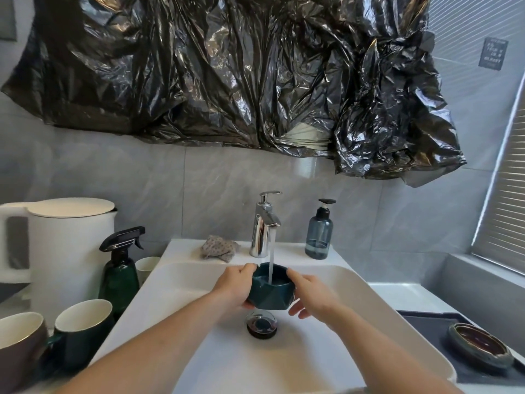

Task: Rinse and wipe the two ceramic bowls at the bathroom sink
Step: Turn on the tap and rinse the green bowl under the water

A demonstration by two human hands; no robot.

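Here, teal faceted bowl [270,290] at frame centre, under tap stream [272,251], above sink [199,322]. Left hand [234,285] and right hand [308,295] cup opposite walls, fingers curled. Glazed ceramic: rigid, wet, likely slippery, chip-prone; best grip low on facets. Second bowl [480,348] lower right, on dark mat.

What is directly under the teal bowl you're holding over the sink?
Below the teal bowl, held by the left hand and right hand, sits the dark round drain stopper in the white sink. The bowl covers the stopper's far edge and the basin behind it.
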